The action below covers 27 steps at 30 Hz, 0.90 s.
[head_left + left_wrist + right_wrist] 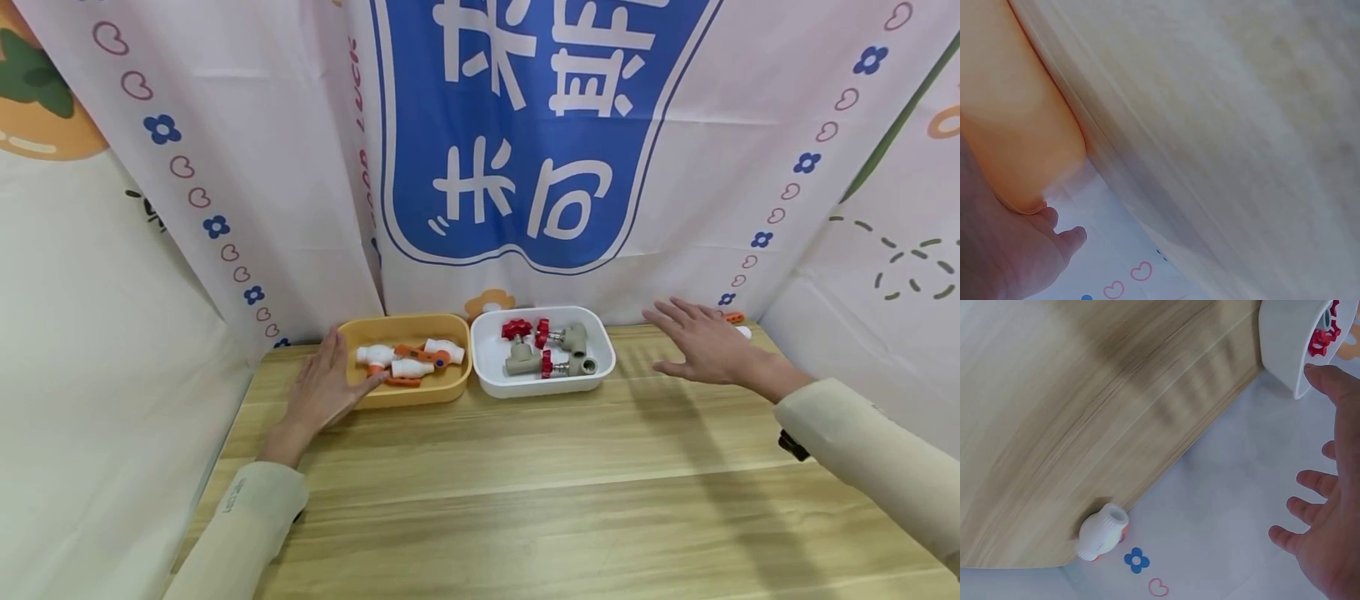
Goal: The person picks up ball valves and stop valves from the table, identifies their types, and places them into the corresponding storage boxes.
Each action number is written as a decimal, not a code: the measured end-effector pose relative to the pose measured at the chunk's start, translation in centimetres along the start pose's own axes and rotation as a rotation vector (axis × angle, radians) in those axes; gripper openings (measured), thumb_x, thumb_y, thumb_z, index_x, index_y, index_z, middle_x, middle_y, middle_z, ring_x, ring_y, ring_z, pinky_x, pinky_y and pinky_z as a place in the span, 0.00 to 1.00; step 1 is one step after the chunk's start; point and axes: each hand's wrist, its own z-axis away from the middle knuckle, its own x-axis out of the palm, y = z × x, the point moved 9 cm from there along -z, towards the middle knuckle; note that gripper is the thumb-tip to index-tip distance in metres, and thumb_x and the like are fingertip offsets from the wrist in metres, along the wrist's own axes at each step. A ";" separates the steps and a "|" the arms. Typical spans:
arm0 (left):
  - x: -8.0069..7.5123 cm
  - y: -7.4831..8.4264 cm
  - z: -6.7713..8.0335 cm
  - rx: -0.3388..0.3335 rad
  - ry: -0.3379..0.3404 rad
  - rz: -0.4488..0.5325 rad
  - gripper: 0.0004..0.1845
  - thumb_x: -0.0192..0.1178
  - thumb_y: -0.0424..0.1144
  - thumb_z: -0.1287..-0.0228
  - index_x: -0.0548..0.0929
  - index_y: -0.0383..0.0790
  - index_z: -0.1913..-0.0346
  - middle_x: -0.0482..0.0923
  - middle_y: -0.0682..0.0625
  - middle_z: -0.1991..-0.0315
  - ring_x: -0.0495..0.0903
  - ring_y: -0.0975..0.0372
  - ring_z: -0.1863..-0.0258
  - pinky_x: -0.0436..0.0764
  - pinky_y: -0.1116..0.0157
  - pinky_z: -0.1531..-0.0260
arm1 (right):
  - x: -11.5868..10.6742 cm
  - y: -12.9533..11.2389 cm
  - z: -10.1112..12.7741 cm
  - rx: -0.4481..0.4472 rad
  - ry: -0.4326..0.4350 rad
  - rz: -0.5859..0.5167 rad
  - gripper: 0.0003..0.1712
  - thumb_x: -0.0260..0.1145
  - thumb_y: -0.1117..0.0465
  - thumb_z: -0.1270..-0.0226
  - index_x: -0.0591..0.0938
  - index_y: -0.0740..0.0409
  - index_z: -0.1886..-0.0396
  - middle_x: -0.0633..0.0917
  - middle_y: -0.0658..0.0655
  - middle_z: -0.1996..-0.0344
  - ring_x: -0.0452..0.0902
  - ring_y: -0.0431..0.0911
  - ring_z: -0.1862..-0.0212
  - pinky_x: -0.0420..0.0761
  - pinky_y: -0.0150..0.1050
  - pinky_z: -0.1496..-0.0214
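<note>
My left hand (322, 390) is at the left end of a yellow tray (408, 398), its fingers along the outer side and its thumb reaching over the front rim. In the tray lie several white plastic ball valves (412, 369) with orange handles. In the left wrist view, fingertips (1071, 240) show beside the tray's wall (1035, 125). My right hand (701, 343) hovers with spread fingers over the back right of the table, holding nothing. Partly behind it, another white ball valve (1102, 532) with orange parts lies at the table's edge.
A white tray (543, 388) stands right beside the yellow one, with several grey-beige valves (525, 360) with red wheel handles in it. Both stand at the back of the wooden table (480, 500). A printed white cloth (690, 208) hangs behind and around the table.
</note>
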 end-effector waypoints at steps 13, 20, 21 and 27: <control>-0.1 0.1 -0.2 -0.008 -0.014 -0.008 0.67 0.43 0.81 0.31 0.33 0.28 0.17 0.24 0.36 0.14 0.37 0.37 0.16 0.43 0.36 0.19 | 1.4 4.3 1.5 0.037 -0.024 0.011 0.50 0.76 0.46 0.33 0.66 0.65 0.21 0.71 0.76 0.26 0.63 0.75 0.25 0.66 0.75 0.29; -0.1 0.1 -0.2 -0.013 -0.019 -0.004 0.67 0.43 0.82 0.31 0.33 0.28 0.17 0.24 0.36 0.14 0.37 0.38 0.15 0.42 0.37 0.19 | 2.4 6.6 2.5 0.061 -0.068 -0.041 0.51 0.77 0.50 0.34 0.65 0.69 0.21 0.69 0.79 0.27 0.62 0.78 0.27 0.65 0.75 0.27; -0.1 0.0 -0.2 -0.013 -0.019 -0.005 0.67 0.43 0.82 0.31 0.33 0.28 0.17 0.24 0.36 0.14 0.37 0.38 0.16 0.42 0.36 0.19 | 2.6 6.9 2.6 0.065 -0.065 -0.047 0.51 0.78 0.50 0.34 0.65 0.70 0.21 0.69 0.80 0.27 0.63 0.78 0.27 0.65 0.75 0.27; 0.0 0.0 -0.2 -0.015 -0.015 -0.005 0.67 0.43 0.82 0.31 0.34 0.28 0.17 0.25 0.36 0.14 0.38 0.38 0.15 0.44 0.36 0.19 | 3.1 8.7 3.5 0.065 -0.021 -0.106 0.52 0.82 0.54 0.41 0.67 0.71 0.23 0.70 0.80 0.29 0.65 0.78 0.30 0.67 0.75 0.31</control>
